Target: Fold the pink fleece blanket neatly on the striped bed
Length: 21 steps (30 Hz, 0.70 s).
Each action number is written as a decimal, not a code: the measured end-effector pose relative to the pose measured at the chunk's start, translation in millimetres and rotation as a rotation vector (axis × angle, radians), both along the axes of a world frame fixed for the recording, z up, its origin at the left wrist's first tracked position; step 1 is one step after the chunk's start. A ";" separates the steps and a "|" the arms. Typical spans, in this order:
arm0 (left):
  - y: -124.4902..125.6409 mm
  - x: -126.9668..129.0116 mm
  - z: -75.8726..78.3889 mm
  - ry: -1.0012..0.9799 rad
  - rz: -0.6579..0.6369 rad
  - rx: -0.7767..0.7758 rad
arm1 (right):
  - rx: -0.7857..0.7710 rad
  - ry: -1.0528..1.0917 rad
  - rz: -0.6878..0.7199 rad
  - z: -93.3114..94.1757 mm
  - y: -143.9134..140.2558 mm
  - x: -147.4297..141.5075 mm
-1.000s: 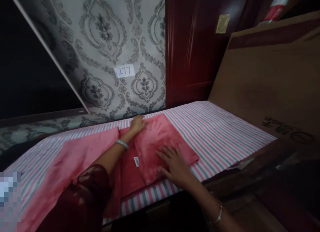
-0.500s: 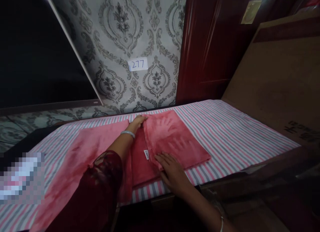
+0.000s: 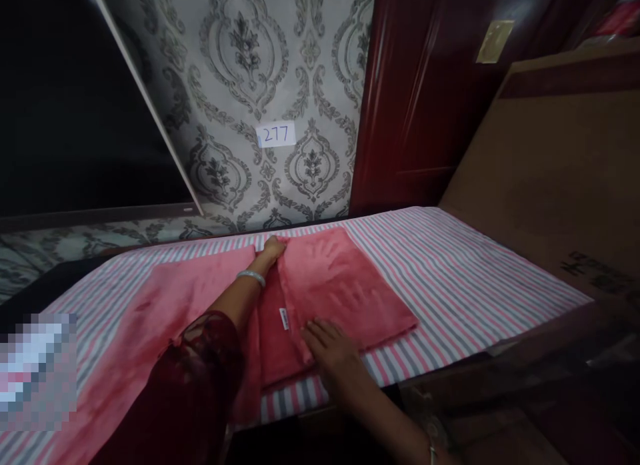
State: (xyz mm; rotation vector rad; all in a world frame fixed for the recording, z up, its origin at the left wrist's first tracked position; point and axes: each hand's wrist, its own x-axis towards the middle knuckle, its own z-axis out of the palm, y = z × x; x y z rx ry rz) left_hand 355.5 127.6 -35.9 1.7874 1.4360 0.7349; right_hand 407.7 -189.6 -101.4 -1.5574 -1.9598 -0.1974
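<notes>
A soft pink-red towel (image 3: 345, 288) lies on the striped cloth, its right part folded over to the left in a flat panel. Faint hand-shaped marks show in its pile. At the far end of the folded edge, my left hand (image 3: 273, 249) is closed on the towel's corner; its fingertips are partly hidden. My right hand (image 3: 333, 355) rests on the near end of the same edge, fingers stretched out flat. Between the hands a small white label (image 3: 285, 319) shows on the darker strip of towel. The towel's left part lies spread beneath my left forearm.
The striped cloth (image 3: 450, 285) covers the table. A large cardboard box (image 3: 560, 165) stands on the right, a dark screen (image 3: 85, 118) on the left. Behind are patterned wallpaper with a paper marked 277 (image 3: 277, 135) and a dark red door (image 3: 410, 98).
The folded edge has shifted slightly left with both hands. My right hand's fingers have flattened onto the towel's near corner. The view has tipped a little.
</notes>
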 end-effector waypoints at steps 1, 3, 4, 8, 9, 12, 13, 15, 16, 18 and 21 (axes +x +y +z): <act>-1.7 -2.2 0.0 0.043 -0.002 0.015 | -0.043 -0.002 0.006 1.8 -1.8 -1.0; -6.3 -3.6 3.7 0.132 -0.011 0.072 | -0.124 0.031 0.065 13.1 -5.9 3.7; -9.5 -2.1 7.1 0.167 -0.024 0.128 | -0.158 0.066 0.097 22.5 -7.4 10.0; -31.4 23.3 21.6 0.290 -0.224 0.367 | -0.165 0.124 -0.045 65.2 -2.5 52.5; -38.5 34.6 23.6 0.321 -0.304 0.406 | -0.162 0.085 -0.135 72.4 1.6 64.1; -57.9 75.4 23.5 0.417 -0.523 0.469 | -0.258 -0.049 -0.308 79.6 15.1 91.7; -62.6 89.5 21.8 0.447 -0.579 0.480 | -0.304 -0.070 -0.333 78.0 18.5 97.8; -69.1 114.4 16.0 0.506 -0.655 0.489 | -0.367 -0.082 -0.352 70.8 22.4 105.9; -71.1 124.2 12.0 0.534 -0.676 0.491 | -0.387 -0.079 -0.352 65.7 23.1 108.2; -73.3 137.0 1.6 0.583 -0.688 0.494 | -0.417 -0.061 -0.340 53.3 22.7 110.8; -74.1 141.4 -17.0 0.621 -0.671 0.520 | -0.439 -0.007 -0.334 32.4 20.9 112.0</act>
